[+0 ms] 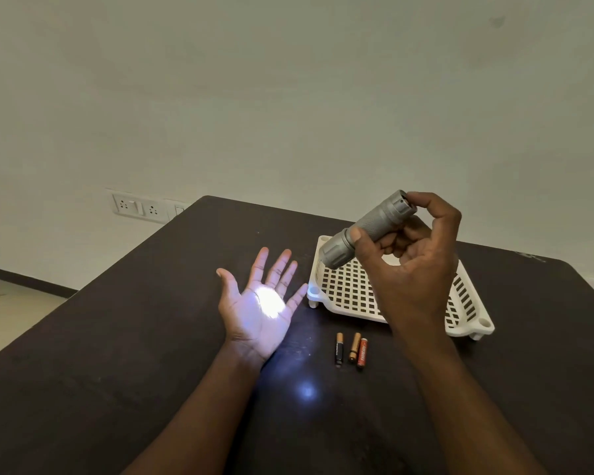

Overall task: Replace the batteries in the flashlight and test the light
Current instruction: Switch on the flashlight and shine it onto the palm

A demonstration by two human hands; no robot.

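Note:
My right hand [414, 265] grips a grey metal flashlight [367, 228] above the table, its head tilted down to the left and a finger on its tail end. The light is on: a bright white spot falls on the palm of my left hand [259, 303], which lies flat and palm up on the dark table [117, 337] with fingers spread. A fainter bluish glow shows on the table nearer to me. Three small batteries [351, 349] lie side by side on the table between my two forearms.
A white perforated plastic tray [347, 289] stands on short legs at the right, partly behind my right hand. A wall socket panel [141, 207] sits on the wall beyond the table's far left corner. The table's left edge drops to a light floor.

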